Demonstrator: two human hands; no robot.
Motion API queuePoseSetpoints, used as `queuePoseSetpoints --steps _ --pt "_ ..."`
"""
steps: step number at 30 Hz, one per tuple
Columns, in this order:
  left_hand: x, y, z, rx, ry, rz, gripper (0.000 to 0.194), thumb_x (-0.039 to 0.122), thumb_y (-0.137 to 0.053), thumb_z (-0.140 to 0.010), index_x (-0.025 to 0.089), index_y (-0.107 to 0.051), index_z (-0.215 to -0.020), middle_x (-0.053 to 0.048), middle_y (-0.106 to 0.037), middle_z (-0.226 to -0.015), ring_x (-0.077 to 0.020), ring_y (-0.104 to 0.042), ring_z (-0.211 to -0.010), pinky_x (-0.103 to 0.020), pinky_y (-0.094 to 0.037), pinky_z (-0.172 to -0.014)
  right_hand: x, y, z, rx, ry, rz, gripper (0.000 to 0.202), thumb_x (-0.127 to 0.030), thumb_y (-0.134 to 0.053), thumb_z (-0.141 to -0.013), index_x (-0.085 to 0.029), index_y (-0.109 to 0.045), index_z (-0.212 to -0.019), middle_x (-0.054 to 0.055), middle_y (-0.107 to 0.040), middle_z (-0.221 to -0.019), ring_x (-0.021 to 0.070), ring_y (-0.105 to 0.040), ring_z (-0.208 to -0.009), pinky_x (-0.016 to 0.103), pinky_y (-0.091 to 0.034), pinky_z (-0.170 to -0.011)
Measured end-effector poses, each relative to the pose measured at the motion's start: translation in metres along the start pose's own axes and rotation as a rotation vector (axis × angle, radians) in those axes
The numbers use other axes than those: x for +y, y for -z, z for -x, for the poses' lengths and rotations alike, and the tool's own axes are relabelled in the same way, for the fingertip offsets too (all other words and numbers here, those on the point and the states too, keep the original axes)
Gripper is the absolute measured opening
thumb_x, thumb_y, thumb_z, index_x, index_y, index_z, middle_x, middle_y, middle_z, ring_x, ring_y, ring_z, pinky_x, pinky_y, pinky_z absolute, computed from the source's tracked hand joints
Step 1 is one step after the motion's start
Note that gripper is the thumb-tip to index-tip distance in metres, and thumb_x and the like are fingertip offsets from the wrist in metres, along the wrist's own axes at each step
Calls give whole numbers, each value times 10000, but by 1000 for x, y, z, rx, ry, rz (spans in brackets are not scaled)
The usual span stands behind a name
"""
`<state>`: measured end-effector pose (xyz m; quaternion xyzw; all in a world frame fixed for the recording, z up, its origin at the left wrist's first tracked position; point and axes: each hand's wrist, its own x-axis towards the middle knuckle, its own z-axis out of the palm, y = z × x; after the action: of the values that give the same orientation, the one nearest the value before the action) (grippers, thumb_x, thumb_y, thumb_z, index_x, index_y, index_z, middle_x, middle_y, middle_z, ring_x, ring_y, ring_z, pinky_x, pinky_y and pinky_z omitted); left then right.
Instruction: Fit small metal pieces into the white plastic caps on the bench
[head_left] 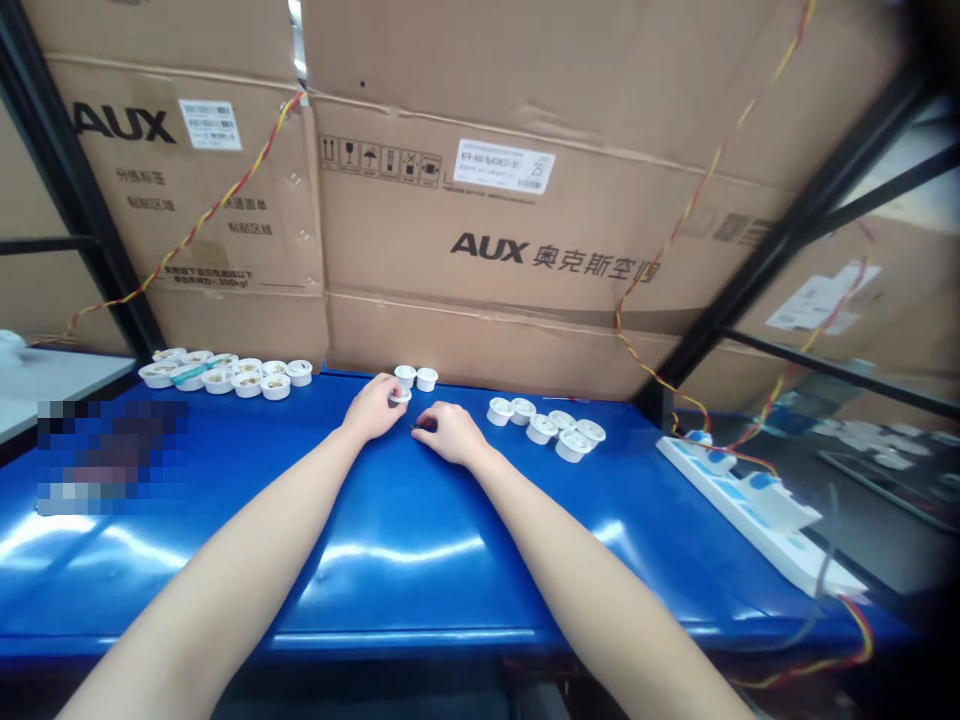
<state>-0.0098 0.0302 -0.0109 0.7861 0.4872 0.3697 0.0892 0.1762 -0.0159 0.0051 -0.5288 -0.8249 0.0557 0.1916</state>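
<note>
The left hand (372, 408) grips a cup (401, 396); the right hand (453, 435), beside it, seems to pinch a dark bit (428, 425). Handling one cup likely calls for gentleness.

- Left hand (373, 408), centre of the frame: its fingers cover part of a white cup (400, 396).
- Right hand (450, 432), just beside it: fingertips hide most of a small dark item (430, 425) — too small to identify.
- Mosaic patch (112, 455), left of the frame: whatever lies under it is unreadable.
- Both forearms (225, 560): cut off by the bottom edge.
- White label (506, 166), upper middle — smallest print blurred.
</note>
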Motion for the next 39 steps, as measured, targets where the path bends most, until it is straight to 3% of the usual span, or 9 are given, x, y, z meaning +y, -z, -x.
queuePoseSetpoints --steps 9,19,24,27,34,39 --pt "0 -2 0 6 -53 -1 77 231 -607 -766 218 -554 -820 -45 -638 -991 -228 -595 -970 -363 -490 -882 -1 -2 -3 -5 -57 -36 146 -258 -620 -846 -252 -757 -897 29 -731 -977 192 -663 -898 282 -475 -835" --pt "-2 -4 1 -2 -12 10 320 255 -628 -778 247 -568 -1092 -63 -640 -1139 -257 -599 -1086 -385 -489 -933 0 -3 -5 -35 -26 -9 131 -243 -600 -875 -240 -729 -895 27 -724 -976 180 -657 -888 263 -460 -805" --pt "-6 -7 0 -109 50 -52 525 307 -644 -782 254 -510 -1286 -98 -646 -1214 -307 -606 -1126 -427 -483 -947 3 1 -2 -99 87 -27 127 -209 -554 -897 -204 -680 -882 39 -698 -946 163 -629 -852 251 -436 -767" --pt "-5 -6 0 -111 12 -44 504 306 -650 -786 263 -535 -1275 -86 -654 -1226 -302 -606 -1140 -425 -472 -978 8 6 1 -146 145 -139 137 -212 -510 -917 -194 -640 -877 25 -682 -918 145 -610 -823 241 -432 -763" --pt "12 2 1 86 -243 8 415 208 -609 -801 220 -589 -1215 -69 -635 -1255 -240 -567 -1182 -378 -449 -1040 9 11 1 71 -25 -319 209 -299 -335 -998 -226 -531 -984 -10 -674 -818 155 -615 -743 257 -437 -748" --pt "27 5 4 54 -321 -40 438 161 -601 -760 224 -602 -1194 -61 -651 -1213 -256 -552 -1179 -398 -457 -1020 2 16 1 183 -61 -240 234 -322 -319 -1005 -245 -540 -1019 -3 -698 -833 176 -639 -756 257 -429 -745"
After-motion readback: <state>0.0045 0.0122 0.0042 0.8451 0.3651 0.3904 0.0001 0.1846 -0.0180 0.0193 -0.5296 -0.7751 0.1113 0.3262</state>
